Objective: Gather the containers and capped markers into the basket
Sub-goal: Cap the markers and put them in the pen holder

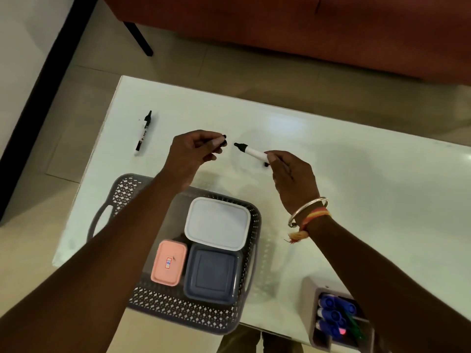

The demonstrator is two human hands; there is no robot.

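Left hand (196, 151) pinching black cap (223, 139); right hand (290, 174) gripping uncapped marker (251, 151), tip just short of cap. Second marker (144, 132) beyond left hand. Basket (127, 189) beneath forearms, three containers (216, 222) inside.

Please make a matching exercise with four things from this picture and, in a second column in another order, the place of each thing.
1. pink container
2. black cap
3. uncapped marker
4. second marker

A. lying on the table, far left
B. in the right hand
C. inside the basket
D. in the left hand

Pairs: 1-C, 2-D, 3-B, 4-A
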